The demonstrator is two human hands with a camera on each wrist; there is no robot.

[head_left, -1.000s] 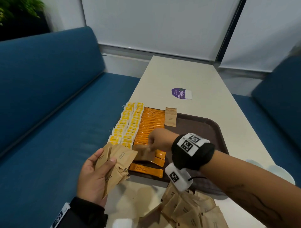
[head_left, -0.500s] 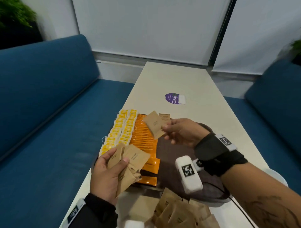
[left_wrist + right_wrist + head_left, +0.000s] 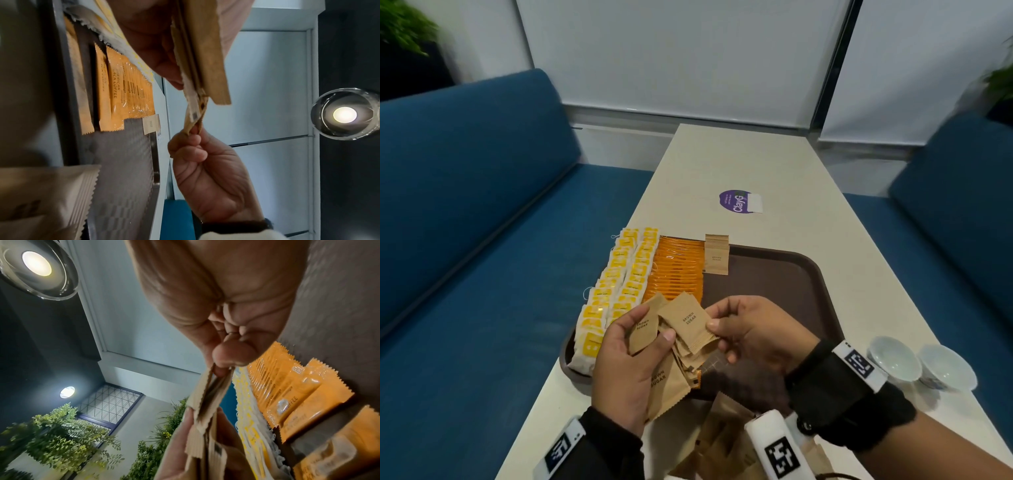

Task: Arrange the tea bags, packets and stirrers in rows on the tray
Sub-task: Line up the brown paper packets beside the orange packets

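At the near table edge: loose brown packets [image 3: 726,442] lie in a heap, partly hidden by the wrists.
Left hand [image 3: 626,363]: fingers curled round a fanned bundle of brown sugar packets [image 3: 667,377], thumb pressed on top; held above the tray's near edge.
Right hand [image 3: 756,334]: thumb and forefinger pinch one brown sugar packet [image 3: 690,320] at its edge, beside the bundle; possibly a second packet under it, wrist view blurred.
Tray [image 3: 784,284]: dark brown, right half bare.
Tea bags [image 3: 616,291]: two yellow rows along tray's left side.
Orange coffee sticks [image 3: 678,270]: one row just right of them.
Far corner: small upright stack of brown packets [image 3: 716,255].
Beyond tray: purple sticker [image 3: 736,201] on table [image 3: 739,161].
Right of tray: two white cups [image 3: 921,363].
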